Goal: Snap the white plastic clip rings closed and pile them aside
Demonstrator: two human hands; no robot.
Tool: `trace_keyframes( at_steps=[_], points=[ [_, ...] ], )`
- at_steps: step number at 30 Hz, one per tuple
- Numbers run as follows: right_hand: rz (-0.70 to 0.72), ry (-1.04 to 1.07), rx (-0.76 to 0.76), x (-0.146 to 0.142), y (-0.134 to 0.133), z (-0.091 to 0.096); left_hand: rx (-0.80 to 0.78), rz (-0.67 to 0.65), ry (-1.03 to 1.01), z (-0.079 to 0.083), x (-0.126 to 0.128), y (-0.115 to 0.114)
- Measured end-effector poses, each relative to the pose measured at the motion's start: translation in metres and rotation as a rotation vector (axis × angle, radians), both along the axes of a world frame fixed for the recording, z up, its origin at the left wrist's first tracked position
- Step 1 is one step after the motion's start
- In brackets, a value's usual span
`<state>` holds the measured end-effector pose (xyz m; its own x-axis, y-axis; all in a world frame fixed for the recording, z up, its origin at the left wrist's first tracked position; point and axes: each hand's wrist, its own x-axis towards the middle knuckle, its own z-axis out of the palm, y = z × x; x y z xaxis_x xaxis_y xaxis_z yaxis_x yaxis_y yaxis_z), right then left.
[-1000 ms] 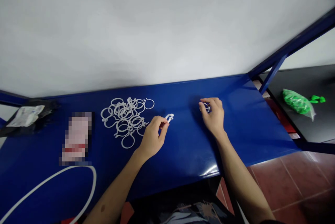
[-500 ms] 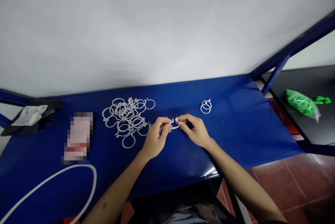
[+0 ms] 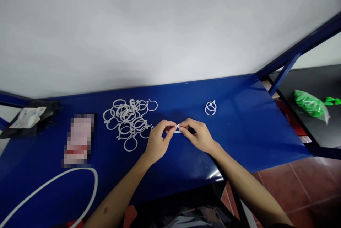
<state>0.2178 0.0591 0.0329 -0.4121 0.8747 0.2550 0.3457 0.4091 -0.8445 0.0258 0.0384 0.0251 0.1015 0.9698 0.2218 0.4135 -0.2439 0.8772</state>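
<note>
Between my two hands is a white plastic ring (image 3: 177, 132) with a split, its two ends facing each other. My left hand (image 3: 159, 142) pinches one end, fingers closed, while my right hand (image 3: 197, 134) pinches the other. The ends are touching or nearly so; I cannot tell which, as fingertips cover part of them. Left of my left hand lies a loose pile of similar white rings (image 3: 130, 144), several with their ends apart. Two white rings (image 3: 210, 113) overlap on the blue table beyond my right hand.
The blue table (image 3: 239, 121) meets a white wall. At its left lie a black plastic package (image 3: 50, 114) and a blurred pinkish rectangle (image 3: 79, 137). A white cable-like loop (image 3: 96, 181) curves at lower left. A bag of green pieces (image 3: 310, 103) rests on a dark surface at right.
My hands have drawn closer together, and the gap between the ring's two ends has narrowed. The pile and the two overlapping rings are as before.
</note>
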Motion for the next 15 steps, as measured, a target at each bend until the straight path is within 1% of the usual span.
trace_keyframes(
  at_steps=[4,9,15],
  points=[
    [0.015,-0.005,0.018,-0.0010,0.0003,0.0018,0.018,0.009,0.002,-0.0019,0.0013,-0.0015],
    [0.052,0.005,-0.030,-0.0004,0.0003,0.0015,0.043,0.016,-0.021,-0.0042,0.0024,-0.0035],
    [0.094,0.011,-0.043,0.0022,0.0008,0.0002,0.133,0.000,-0.024,-0.0044,0.0035,-0.0042]
  ],
)
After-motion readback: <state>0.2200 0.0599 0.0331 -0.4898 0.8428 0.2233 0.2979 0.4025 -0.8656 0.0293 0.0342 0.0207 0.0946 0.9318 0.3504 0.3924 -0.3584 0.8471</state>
